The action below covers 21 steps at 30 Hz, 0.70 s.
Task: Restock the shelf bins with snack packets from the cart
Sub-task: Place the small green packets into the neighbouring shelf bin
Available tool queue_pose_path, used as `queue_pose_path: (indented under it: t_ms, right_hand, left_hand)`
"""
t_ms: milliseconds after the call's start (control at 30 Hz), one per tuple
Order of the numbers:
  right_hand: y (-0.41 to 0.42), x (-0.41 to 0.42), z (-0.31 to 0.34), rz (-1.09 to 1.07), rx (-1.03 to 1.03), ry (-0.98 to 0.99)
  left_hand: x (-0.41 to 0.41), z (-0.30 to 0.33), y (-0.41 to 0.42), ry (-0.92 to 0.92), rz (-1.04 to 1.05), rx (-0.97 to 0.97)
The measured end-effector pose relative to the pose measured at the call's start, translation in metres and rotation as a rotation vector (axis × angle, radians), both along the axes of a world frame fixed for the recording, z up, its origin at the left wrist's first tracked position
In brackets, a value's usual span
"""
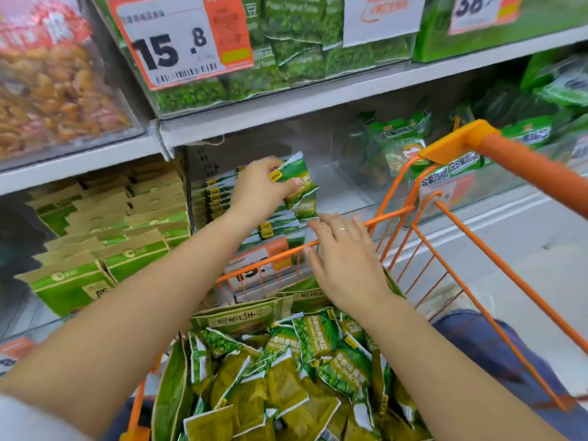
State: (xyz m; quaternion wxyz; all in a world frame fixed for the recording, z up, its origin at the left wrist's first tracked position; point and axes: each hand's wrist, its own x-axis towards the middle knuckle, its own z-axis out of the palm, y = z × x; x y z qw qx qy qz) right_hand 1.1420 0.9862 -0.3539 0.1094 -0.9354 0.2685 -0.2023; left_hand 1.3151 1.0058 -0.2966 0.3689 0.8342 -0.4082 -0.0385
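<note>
Loose green snack packets (286, 386) fill the bag in the orange cart (496, 272) nearest the lens. Above them the left hand (259, 189) pinches a few packets (297, 186) at the shelf bin (343, 189) — one dangles low and could slip free. Right hand (345, 265) hovers flat, fingers straight, holding nothing — too low to catch it.

the single head-worn wide-angle camera looks forward and steeply down from the person's own eye line, close enough that both forearms enter from the 6 and 7 o'clock edges and reach toward the centre. it faces the shelf bins (286, 100), which fill the frame from 9 through 12 to 2 o'clock and bow at the edges with the lens, while the orange cart (496, 249) sits right below, from 3 to 6 o'clock. no second view shares the scene.
</note>
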Motion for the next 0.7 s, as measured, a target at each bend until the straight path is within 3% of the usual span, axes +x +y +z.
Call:
queue_pose_path:
  t_ms: [100,233,500,700]
  right_hand:
    - [-0.001,0.002,0.001,0.016,0.012,0.000]
    - [0.000,0.006,0.000,0.011,0.012,-0.027]
    - [-0.002,0.007,0.006,0.040,0.053,-0.043]
    - [0.000,0.007,0.009,0.043,0.076,-0.044]
  left_hand:
    - [0.013,-0.012,-0.044,-0.014,-0.031,0.169]
    - [0.017,-0.032,-0.067,-0.199,-0.094,0.401]
    - [0.019,-0.040,-0.069,-0.478,-0.208,0.657]
    - [0.015,-0.036,-0.068,-0.518,-0.219,0.788]
